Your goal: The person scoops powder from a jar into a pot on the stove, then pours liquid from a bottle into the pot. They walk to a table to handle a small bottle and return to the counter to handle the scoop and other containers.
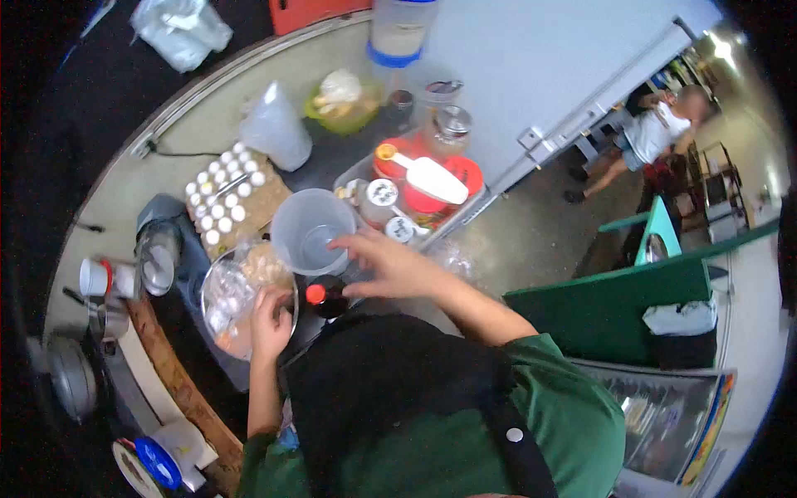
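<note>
My left hand [271,322] is over the right edge of a round metal bowl [205,314] that holds plastic bags of food [228,290]. Its fingers are bent, and what they may grip is too blurred to tell. My right hand [378,264] has its fingers spread, with fingertips near the lower right side of a clear plastic container [311,224]. That container looks empty and stands between the bowl and a tray of jars. Just left of my right thumb is a dark bottle [330,300] with a red cap, close to my body.
An egg tray [228,195] and a plastic bag [276,133] stand beyond the bowl. A tray [475,202] holds jars, red-lidded tubs and a white scoop [436,180]. Behind it are a yellow-green bowl [344,112] and a blue-rimmed container [398,33]. Another person [660,129] stands far right.
</note>
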Action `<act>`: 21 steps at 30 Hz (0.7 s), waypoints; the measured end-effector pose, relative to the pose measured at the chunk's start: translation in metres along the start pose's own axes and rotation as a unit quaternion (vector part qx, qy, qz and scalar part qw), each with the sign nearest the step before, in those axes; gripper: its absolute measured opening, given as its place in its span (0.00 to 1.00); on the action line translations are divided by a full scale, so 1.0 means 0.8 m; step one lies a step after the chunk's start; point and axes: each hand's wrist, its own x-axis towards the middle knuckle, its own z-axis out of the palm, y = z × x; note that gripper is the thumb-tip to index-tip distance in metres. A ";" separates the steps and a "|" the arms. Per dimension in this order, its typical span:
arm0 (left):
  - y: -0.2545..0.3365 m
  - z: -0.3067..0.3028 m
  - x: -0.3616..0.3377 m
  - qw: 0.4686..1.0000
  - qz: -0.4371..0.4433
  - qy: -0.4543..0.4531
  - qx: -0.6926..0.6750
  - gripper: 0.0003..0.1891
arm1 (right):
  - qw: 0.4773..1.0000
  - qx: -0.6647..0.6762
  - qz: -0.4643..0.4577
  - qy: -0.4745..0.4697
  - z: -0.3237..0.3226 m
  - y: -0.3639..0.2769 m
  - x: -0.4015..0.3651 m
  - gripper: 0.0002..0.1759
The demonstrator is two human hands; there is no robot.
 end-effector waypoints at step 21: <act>-0.059 -0.075 0.144 0.992 0.014 0.121 0.044 0.13 | 0.988 -0.071 -0.088 0.107 -0.013 -0.058 0.010 0.11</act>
